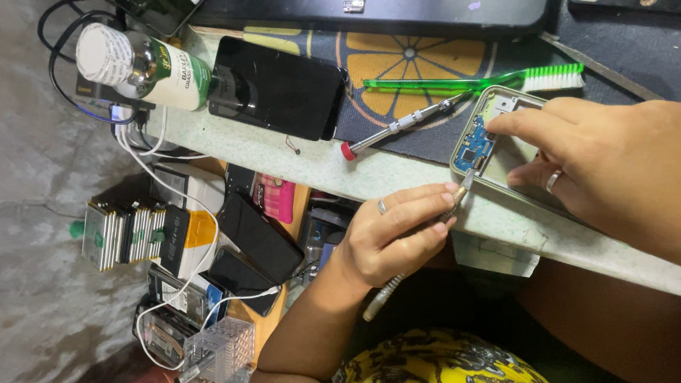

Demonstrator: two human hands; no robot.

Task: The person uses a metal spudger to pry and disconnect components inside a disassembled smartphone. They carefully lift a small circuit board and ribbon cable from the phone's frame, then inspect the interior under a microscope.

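Fingers (pixel 423 195) of the left hand (pixel 390 234) are pressed together, pinching a thin metal screwdriver (pixel 449 204) like a pen. Its tip touches the near edge of an opened phone frame (pixel 510 154), which lies at the near edge of a pale table (pixel 408 181), right of centre.

At the far left of the table, a green and white bottle (pixel 148 69) lies on its side, its neck against a black phone (pixel 277 88) lying face up. Below the table edge, on the near left, sit a stack of flat battery packs (pixel 120 233), several dark phones (pixel 257 238) and loose white cables (pixel 182 284).

Toward the centre, a second screwdriver (pixel 401 126) with a red end lies loose on a dark mat (pixel 403 56) printed with an orange slice. Just beyond it lies a green brush (pixel 484 82) with white bristles, reaching the frame's far edge.

Inside the frame's left end is a small blue circuit board (pixel 474 150). From the right, the right hand (pixel 643 162) rests over the frame, forefinger (pixel 522 121) stretched out and touching the board area, the other fingers curled onto the frame. A ring shows on each hand.
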